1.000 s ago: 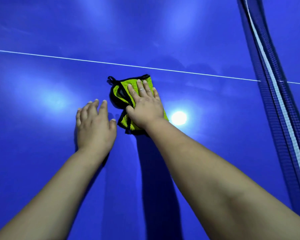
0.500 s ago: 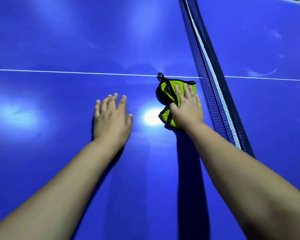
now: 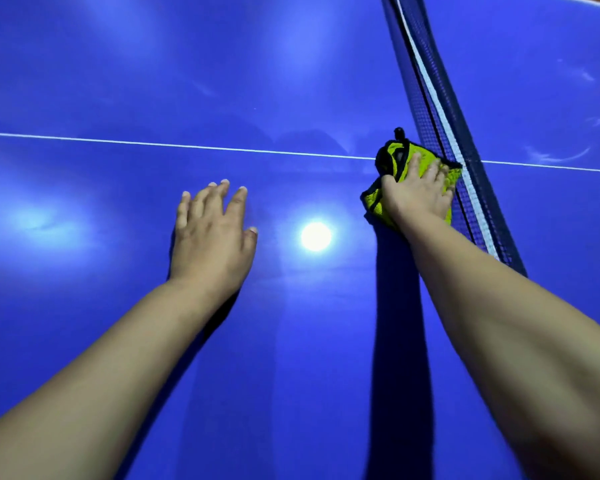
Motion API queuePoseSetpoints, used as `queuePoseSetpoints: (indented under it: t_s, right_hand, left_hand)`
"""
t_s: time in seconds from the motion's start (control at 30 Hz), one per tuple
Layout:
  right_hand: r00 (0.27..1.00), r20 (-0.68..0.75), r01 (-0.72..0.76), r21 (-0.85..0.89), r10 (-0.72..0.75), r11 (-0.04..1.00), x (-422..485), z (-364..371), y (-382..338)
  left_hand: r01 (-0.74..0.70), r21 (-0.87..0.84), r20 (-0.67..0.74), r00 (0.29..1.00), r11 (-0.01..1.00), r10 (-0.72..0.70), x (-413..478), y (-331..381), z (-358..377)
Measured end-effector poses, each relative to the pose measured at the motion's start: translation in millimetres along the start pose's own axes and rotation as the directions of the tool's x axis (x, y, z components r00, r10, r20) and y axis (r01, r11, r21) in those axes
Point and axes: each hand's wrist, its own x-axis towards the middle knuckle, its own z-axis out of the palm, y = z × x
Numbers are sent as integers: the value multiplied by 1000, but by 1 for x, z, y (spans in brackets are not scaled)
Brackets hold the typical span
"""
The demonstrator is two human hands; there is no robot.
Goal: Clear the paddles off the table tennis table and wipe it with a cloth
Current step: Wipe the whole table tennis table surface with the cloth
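Cloth [image 3: 388, 152], green with black edging, lies flat under my right hand [image 3: 417, 195], fingers spread, against the net [image 3: 440, 109]; the palm hides its centre. My left hand [image 3: 211, 233] rests open and empty on the blue surface [image 3: 118, 306].

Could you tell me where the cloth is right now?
The cloth lies under the right hand, against the net, on the white centre line.
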Motion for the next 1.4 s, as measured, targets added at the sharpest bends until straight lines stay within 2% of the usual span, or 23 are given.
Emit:
queuePoseSetpoints:
  t_s: [0.17, 0.4, 0.57, 0.7, 0.77, 0.87, 1.23, 1.4]
  right_hand:
    - [984, 13, 179, -47, -179, 983, -23, 17, -82]
    - [907, 52, 420, -63, -417, 905, -81, 37, -209]
    - [800, 93, 599, -71, -593, 798, -138, 52, -288]
    - [659, 135, 752, -99, -740, 652, -190, 63, -326]
    - [589, 143, 808, -106, -796, 579, -211, 65, -330]
    - [527, 168, 849, -131, -833, 511, -237, 65, -318]
    - [399, 227, 914, -172, -889, 366, -375, 77, -229]
    - [338, 231, 939, -151, -912, 309, -430, 81, -179]
  left_hand:
    - [108, 16, -33, 994, 994, -108, -14, -67, -15]
    - [196, 29, -102, 976, 980, -192, -50, -159, -44]
    - [282, 22, -123, 953, 959, -277, -94, -228, -66]
    - [348, 6, -125, 930, 937, -345, -132, -274, -83]
    - [381, -2, -126, 917, 925, -378, -152, -293, -94]
    - [405, -30, -90, 909, 914, -406, -173, -308, -105]
    - [312, -81, 47, 950, 947, -310, -255, -295, -120]
    - [316, -86, 94, 947, 945, -308, -303, -283, -120]
